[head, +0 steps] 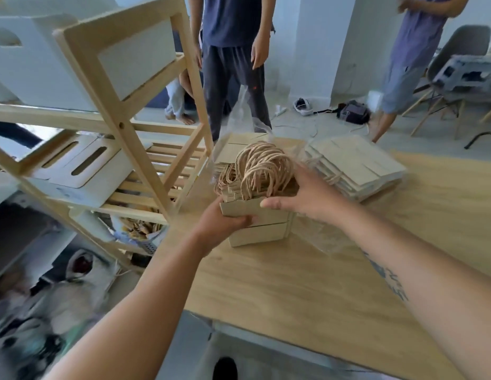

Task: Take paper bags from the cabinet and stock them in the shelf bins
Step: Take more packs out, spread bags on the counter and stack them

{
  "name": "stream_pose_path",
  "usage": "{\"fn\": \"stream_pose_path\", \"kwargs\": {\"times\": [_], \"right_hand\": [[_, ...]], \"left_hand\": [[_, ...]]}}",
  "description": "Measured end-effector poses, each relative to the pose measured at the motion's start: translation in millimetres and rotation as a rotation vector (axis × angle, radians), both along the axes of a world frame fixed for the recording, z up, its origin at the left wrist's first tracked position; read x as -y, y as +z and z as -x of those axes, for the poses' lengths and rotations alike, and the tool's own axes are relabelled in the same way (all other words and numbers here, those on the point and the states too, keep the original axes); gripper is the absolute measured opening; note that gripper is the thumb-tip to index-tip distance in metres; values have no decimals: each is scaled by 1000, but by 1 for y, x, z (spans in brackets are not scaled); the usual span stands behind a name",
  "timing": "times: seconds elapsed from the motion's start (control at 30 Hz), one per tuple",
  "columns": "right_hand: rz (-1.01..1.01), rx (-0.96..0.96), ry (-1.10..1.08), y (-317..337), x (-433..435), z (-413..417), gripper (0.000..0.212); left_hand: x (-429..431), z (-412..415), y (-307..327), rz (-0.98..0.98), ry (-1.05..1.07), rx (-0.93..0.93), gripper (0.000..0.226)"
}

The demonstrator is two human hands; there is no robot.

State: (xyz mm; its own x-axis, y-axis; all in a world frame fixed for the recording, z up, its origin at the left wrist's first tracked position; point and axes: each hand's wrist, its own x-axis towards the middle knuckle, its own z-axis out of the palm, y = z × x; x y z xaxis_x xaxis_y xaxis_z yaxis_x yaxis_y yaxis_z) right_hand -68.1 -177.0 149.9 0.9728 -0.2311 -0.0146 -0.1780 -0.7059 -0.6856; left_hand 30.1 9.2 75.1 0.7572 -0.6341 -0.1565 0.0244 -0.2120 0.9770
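Both hands hold 1 thick bundle of folded paper bags (255, 215) that stands on the wooden table (307, 283), near its left edge. The left hand (225, 223) grips the near left side of the bundle, with the thumb on the front face. The right hand (302, 198) is closed over the top right of it, fingers among the twisted paper handles (262, 171), which stick up in a dense loop. So each grip is holding the bundle and neither is open.

Thin clear plastic wrap (239, 124) rises behind the bundle and spreads on the table beside it; its outline is hard to follow, it is maybe partly around the bags. A second stack of flat paper bags (356, 165) lies further right on the table, close to the first.

At the left stands a light wooden shelf (123, 127) with white bins (82, 165) on its slatted levels. 2 persons stand behind the table, on the floor (307, 124).
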Motion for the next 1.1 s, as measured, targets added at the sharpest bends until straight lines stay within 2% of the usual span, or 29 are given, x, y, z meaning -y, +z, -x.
{"fn": "stream_pose_path", "kwargs": {"times": [0.07, 0.23, 0.3, 0.4, 0.5, 0.63, 0.77, 0.83, 0.97, 1.1], "right_hand": [[53, -44, -8, -15, 3, 4, 95], [137, 78, -31, -13, -6, 2, 58], [175, 100, -31, -9, -16, 0, 55], [187, 27, -58, -17, -34, -5, 65], [34, 92, -181, -28, -48, -10, 69], [-339, 149, -409, -48, -58, -7, 88], [-638, 160, -637, -90, -89, -3, 71], [-674, 140, -719, -111, -108, -2, 73], [-617, 59, -798, -133, -136, -8, 79], [-131, -35, -718, -153, -146, -4, 58]], "left_hand": [[0, -1, 1, -18, -7, -8, 46], [-10, -9, 12, -1, -56, -47, 43], [-20, -14, 12, 19, -74, -65, 42], [-33, -21, 3, -8, -115, -86, 49], [-39, -28, -6, -11, -87, -91, 58], [-45, -34, -5, -5, -92, -96, 62], [-57, -38, -8, -111, -137, -9, 72], [-64, -38, -12, -172, -152, 27, 82], [-74, -40, -19, -344, -178, 166, 103], [-71, -25, -30, -424, -185, 218, 85]]}}
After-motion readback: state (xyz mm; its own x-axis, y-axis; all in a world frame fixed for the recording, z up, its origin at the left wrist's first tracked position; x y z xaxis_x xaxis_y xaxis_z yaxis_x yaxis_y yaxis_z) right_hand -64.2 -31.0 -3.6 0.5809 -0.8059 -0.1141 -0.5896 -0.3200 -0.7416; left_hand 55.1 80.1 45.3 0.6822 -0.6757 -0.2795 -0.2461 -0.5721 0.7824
